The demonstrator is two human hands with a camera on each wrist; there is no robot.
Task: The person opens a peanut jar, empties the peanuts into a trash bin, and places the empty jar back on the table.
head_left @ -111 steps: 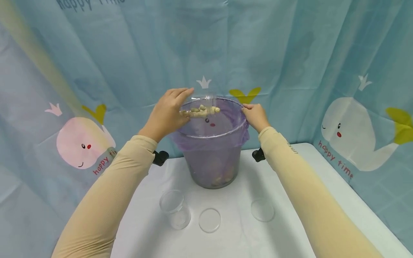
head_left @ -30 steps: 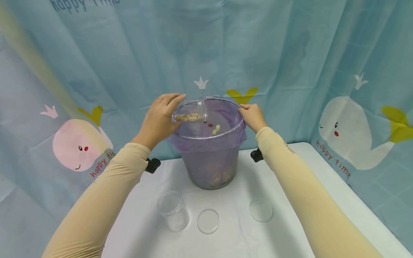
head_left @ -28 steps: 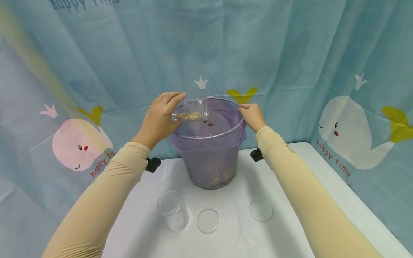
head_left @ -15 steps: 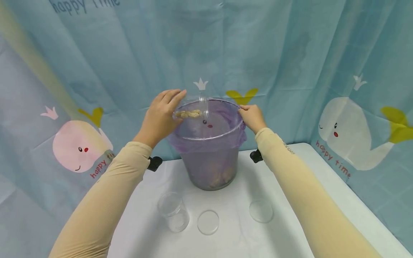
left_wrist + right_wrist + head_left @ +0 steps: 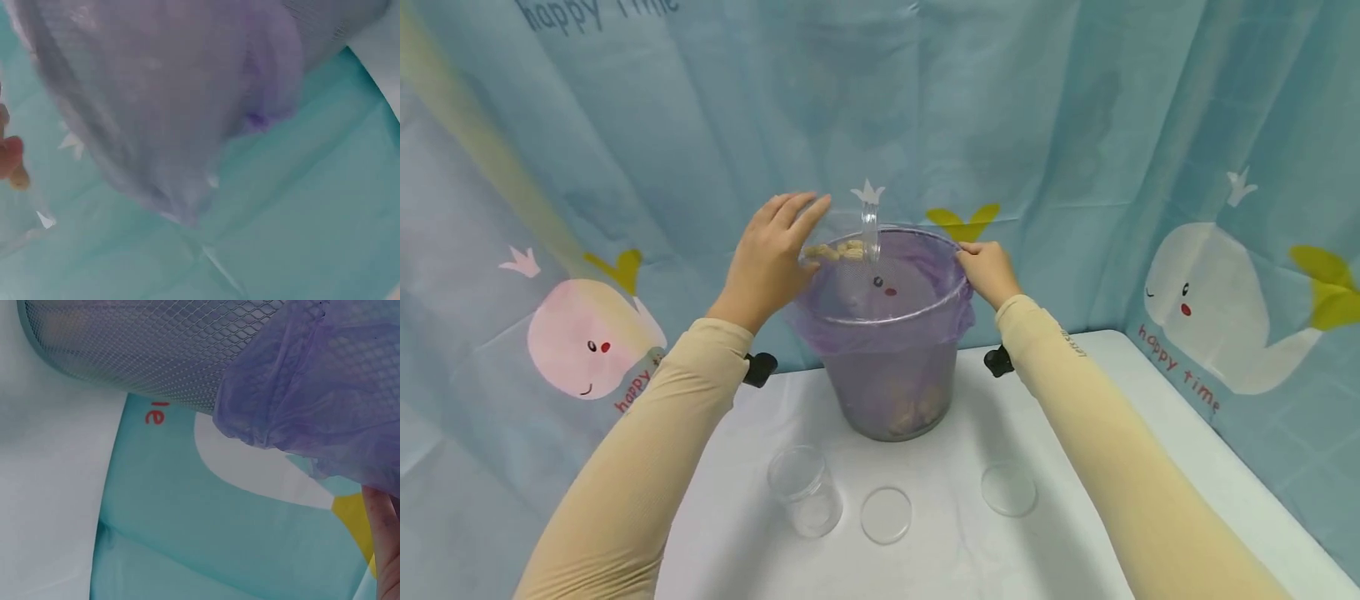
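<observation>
In the head view my left hand (image 5: 766,260) grips a clear plastic jar (image 5: 871,229), tipped on its side with its mouth facing right over a bin. Several peanuts in the shell (image 5: 842,250) lie along the jar's lower wall. The wire-mesh bin (image 5: 156,350) is lined with a purple plastic bag (image 5: 880,336), folded over its rim. My right hand (image 5: 991,273) pinches the rim and bag on the right side. A fingertip (image 5: 9,156) of the left hand shows at the edge of the left wrist view. Some peanut-coloured pieces show blurrily through the bin's base.
On the white table (image 5: 940,542), in front of the bin, stands a second clear jar (image 5: 808,493) without a lid. Two clear round lids lie flat: one lid (image 5: 886,515) in the middle, another lid (image 5: 1008,488) to the right. A blue printed curtain (image 5: 1037,125) hangs behind.
Some peanuts have dropped from the jar into the bin, and fewer are in it now. Lately my left hand has raised the jar slightly. My right hand stays on the rim.
</observation>
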